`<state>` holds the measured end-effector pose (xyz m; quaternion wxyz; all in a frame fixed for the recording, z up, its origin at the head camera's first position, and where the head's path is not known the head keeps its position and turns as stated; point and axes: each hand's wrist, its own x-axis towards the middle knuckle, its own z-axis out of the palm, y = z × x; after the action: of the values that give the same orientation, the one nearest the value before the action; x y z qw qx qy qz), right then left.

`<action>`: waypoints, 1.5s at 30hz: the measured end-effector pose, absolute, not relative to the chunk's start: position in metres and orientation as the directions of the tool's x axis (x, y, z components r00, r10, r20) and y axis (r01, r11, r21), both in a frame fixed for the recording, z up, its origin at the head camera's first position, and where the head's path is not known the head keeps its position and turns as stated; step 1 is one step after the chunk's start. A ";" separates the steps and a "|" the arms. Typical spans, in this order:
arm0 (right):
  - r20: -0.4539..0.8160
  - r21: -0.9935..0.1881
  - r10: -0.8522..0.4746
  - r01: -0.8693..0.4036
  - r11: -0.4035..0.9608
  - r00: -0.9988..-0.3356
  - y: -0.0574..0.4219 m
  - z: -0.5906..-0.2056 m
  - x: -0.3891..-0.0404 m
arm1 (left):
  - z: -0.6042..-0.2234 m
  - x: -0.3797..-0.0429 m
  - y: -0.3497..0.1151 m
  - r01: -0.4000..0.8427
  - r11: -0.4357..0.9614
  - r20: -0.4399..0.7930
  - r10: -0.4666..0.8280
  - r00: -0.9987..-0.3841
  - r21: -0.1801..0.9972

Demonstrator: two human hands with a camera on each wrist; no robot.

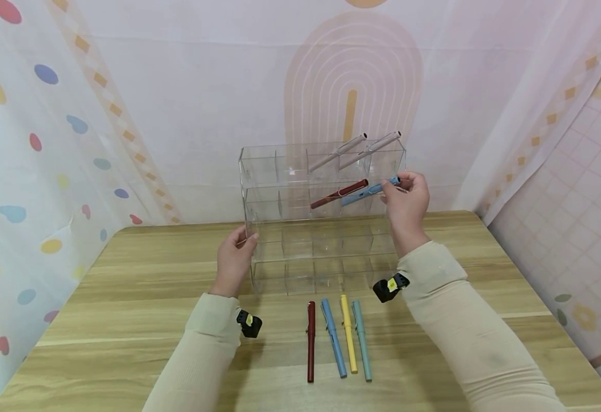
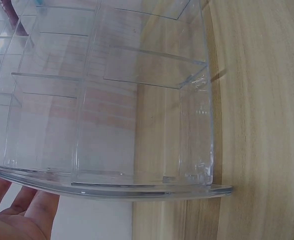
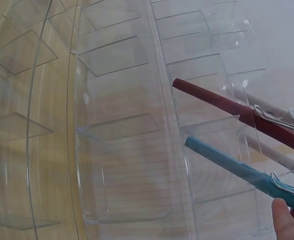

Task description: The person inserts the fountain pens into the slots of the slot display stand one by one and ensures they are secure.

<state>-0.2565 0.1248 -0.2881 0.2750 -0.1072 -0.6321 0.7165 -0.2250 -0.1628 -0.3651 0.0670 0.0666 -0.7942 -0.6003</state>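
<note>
A clear acrylic tiered rack (image 1: 300, 184) stands upright on the table. My left hand (image 1: 233, 260) holds its left side panel (image 2: 147, 191), thumb in front and fingers behind. The right hand (image 1: 408, 206) pinches a blue pen (image 1: 364, 192) by its capped upper end. This pen (image 3: 227, 164) leans in the second tier from the top, its lower end inside the rack. Beside it, a dark red pen (image 1: 331, 198) lies slanted in the same tier. Two pale pens (image 1: 339, 152) slant in the top tier.
On the table (image 1: 146, 286) in front of the rack lie a dark red pen (image 1: 311, 343), a blue pen (image 1: 334, 337), a yellow pen (image 1: 349, 335) and a green pen (image 1: 362, 342), caps toward the rack. A patterned curtain (image 1: 202, 91) hangs behind the table.
</note>
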 end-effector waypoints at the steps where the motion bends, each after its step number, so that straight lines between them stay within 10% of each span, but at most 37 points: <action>1: 0.191 -0.967 0.529 -0.253 -0.046 -0.827 0.125 -0.288 -0.256 | -0.365 -0.225 -0.163 -0.027 0.271 0.026 -0.187 -0.982 0.962; 26: 0.162 -0.974 0.483 -0.217 -0.060 -0.861 0.143 -0.293 -0.230 | -0.364 -0.224 -0.162 -0.032 0.262 0.022 -0.199 -0.980 0.965; 45: 0.053 -0.971 0.193 -0.006 0.238 -0.980 0.147 -0.358 -0.177 | -0.368 -0.226 -0.164 -0.013 0.238 0.035 -0.198 -0.980 0.971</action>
<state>-0.1769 0.1474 -0.3580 0.0809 -0.0597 -0.7827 0.6142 -0.2258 -0.1636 -0.3679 0.0753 0.0672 -0.7831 -0.6136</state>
